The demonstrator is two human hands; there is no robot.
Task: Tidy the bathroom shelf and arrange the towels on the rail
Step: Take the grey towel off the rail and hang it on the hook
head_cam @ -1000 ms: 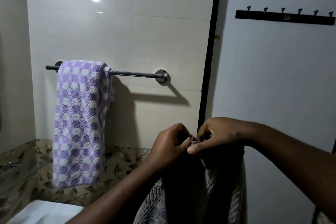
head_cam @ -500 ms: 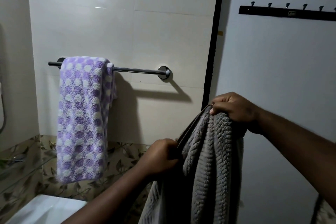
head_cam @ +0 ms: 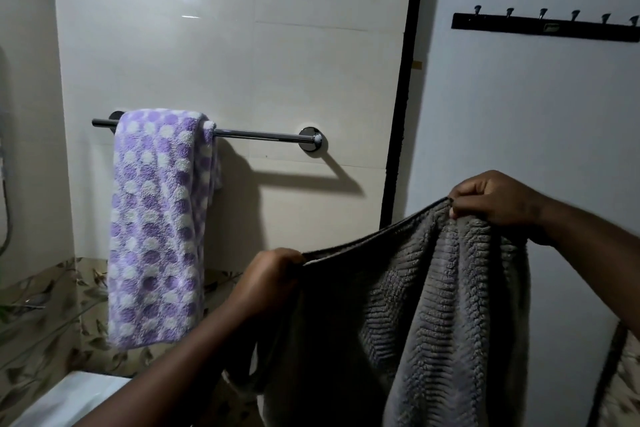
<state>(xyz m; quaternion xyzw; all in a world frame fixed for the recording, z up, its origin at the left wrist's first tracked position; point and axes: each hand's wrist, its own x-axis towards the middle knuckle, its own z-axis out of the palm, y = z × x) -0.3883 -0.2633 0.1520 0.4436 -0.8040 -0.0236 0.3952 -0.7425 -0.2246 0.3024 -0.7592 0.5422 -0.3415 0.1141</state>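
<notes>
**Head view.** The left hand (head_cam: 266,282) is gripping the top hem of a grey ribbed towel (head_cam: 433,305), with its fingers curled over the edge. The right hand (head_cam: 491,199), higher and further right, is pinching the same hem between its thumb and curled fingers. The hem is running taut on a slope between the two hands. The rest of the cloth is hanging in folds below them, near the viewer.

On the far tiled wall, a chrome rail (head_cam: 263,135) is carrying a purple towel with white dots (head_cam: 157,229), which is hanging folded over the rail's left part. The grey towel is being held well apart from the rail, lower and to its right.

A dark hook rack (head_cam: 543,29) is sitting high on the right-hand wall. A white fixture (head_cam: 69,399) is showing at the lower left.
</notes>
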